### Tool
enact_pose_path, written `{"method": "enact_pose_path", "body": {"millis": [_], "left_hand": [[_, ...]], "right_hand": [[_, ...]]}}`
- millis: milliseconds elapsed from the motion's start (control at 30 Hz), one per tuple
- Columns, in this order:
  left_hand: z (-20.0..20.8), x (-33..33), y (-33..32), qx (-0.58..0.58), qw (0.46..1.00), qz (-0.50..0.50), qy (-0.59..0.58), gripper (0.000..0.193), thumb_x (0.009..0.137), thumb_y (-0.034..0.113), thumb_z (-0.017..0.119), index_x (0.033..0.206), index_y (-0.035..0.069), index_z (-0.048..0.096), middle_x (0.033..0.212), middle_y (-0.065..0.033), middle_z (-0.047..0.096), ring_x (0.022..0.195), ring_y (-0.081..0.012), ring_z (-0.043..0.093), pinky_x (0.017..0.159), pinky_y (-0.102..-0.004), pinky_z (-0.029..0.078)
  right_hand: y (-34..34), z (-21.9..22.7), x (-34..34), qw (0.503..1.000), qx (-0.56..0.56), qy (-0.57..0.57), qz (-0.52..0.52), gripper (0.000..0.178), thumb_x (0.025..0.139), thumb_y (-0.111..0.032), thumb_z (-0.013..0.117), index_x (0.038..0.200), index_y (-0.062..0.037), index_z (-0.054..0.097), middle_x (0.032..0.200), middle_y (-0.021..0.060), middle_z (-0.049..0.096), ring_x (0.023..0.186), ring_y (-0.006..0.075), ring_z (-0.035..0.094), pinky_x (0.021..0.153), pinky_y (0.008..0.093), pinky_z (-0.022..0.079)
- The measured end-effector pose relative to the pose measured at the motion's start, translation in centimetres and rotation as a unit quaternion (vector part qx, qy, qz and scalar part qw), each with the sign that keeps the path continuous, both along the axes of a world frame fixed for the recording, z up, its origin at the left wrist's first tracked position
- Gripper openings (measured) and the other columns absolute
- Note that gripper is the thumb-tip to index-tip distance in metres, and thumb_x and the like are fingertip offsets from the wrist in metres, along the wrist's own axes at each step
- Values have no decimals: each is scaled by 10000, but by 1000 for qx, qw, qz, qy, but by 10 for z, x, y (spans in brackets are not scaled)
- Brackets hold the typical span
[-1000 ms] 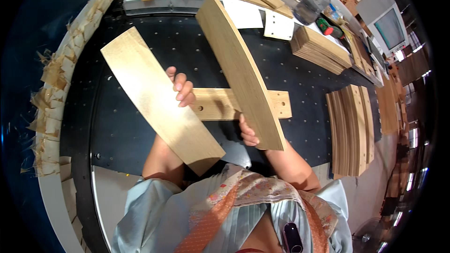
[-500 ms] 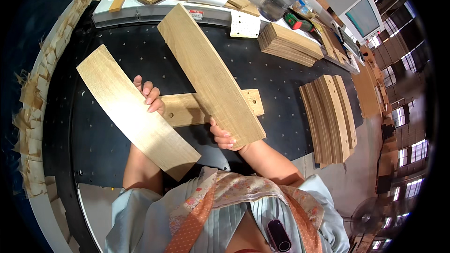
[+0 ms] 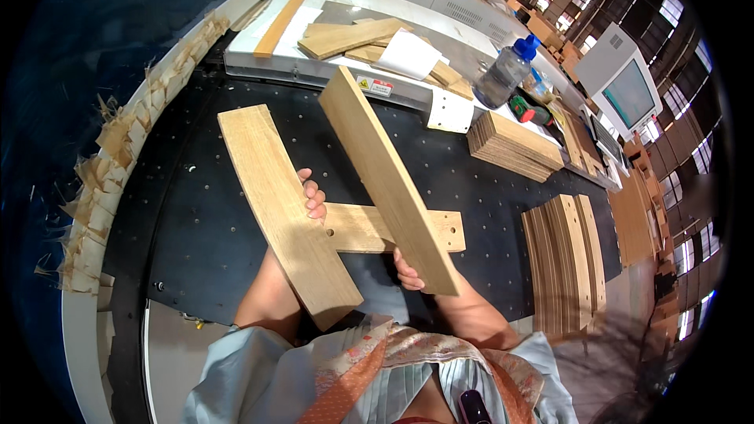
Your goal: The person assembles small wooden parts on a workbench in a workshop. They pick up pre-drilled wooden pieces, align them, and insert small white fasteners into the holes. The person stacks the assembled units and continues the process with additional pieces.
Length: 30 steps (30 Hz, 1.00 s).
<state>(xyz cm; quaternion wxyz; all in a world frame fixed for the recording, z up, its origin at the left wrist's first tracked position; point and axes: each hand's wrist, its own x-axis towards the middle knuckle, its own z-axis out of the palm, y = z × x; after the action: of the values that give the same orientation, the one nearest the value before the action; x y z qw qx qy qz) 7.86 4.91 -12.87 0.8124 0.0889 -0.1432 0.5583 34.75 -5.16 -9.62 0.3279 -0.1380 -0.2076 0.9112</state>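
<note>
My left hand (image 3: 312,198) grips a flat wooden board (image 3: 276,184) by its right edge, fingers curled over the side. A second wooden board (image 3: 385,177) is in my right hand (image 3: 408,271), which clasps it near its lower end; that board is tilted so a long edge shows. Both boards are raised over the black table (image 3: 228,235). Beneath them a third board (image 3: 357,228) with drilled holes lies crosswise on the table, partly covered by the boards and my left hand. My thumbs are mostly hidden.
On the right stand a row of upright boards (image 3: 561,263) and a flat stack of boards (image 3: 514,145). At the back, a white ledge (image 3: 243,55) carries loose wood pieces (image 3: 353,38), white paper (image 3: 408,55), a blue-capped bottle (image 3: 503,74) and a green-red tool (image 3: 530,111). A monitor (image 3: 624,86) is farther right.
The view has shifted, so the scene sits lower and farther right. The left board stands more upright, and the right board has turned more onto its edge. Both hands keep their holds.
</note>
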Motion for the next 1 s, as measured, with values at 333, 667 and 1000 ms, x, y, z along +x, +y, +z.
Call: {"method": "enact_pose_path", "body": {"millis": [333, 667, 1000], "left_hand": [[9, -12, -5, -11, 999, 32, 22, 567, 919, 470, 479, 1244, 6, 503, 856, -126, 541, 708, -204, 497, 602, -300, 462], [-6, 0, 6, 71, 997, 43, 4, 554, 942, 446, 425, 1274, 6, 481, 902, -124, 542, 771, -222, 506, 659, -329, 465], [-2, -11, 24, 76, 995, -51, 50, 590, 941, 469, 411, 1271, -16, 475, 915, -142, 568, 762, -234, 520, 660, -341, 463]], "right_hand": [[-13, 80, 54, 538, 417, -656, -325, 209, 822, -179, 719, 872, -41, 570, 743, 44, 594, 692, 132, 554, 650, 281, 470], [-26, 89, 52, 482, 435, -687, -325, 254, 814, -210, 726, 892, -44, 550, 746, 72, 585, 685, 164, 553, 651, 290, 466], [-12, 120, 74, 322, 583, -691, -280, 315, 781, -285, 744, 869, -52, 552, 707, 101, 569, 618, 261, 564, 589, 359, 466]]}}
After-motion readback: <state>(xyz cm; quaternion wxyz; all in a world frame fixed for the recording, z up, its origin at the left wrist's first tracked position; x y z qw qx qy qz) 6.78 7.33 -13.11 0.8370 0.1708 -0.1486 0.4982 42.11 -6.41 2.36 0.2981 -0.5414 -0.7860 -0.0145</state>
